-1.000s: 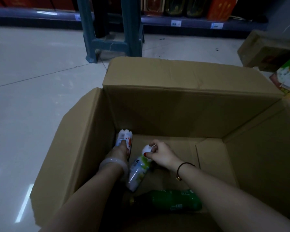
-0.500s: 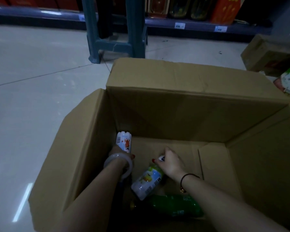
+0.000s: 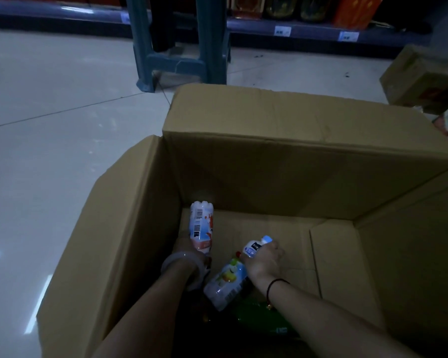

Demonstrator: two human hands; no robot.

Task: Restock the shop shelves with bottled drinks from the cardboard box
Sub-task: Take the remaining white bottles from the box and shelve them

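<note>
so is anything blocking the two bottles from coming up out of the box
Nothing visible. The left hand grips the red-label bottle, the right hand grips the yellow-label bottle near its cap, and the cardboard box is open above them. Beyond it, a blue stool stands before the shelf.

3 btls (image 3: pixel 201 228) (image 3: pixel 226 281) (image 3: pixel 256 319), 2 boxes (image 3: pixel 295 182) (image 3: pixel 419 76)

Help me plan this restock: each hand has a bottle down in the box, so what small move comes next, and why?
Probably lift both hands straight up out of the box. The left hand grips the red-label bottle, the right hand holds the yellow-label bottle by its neck, and both sit low inside it.
</note>
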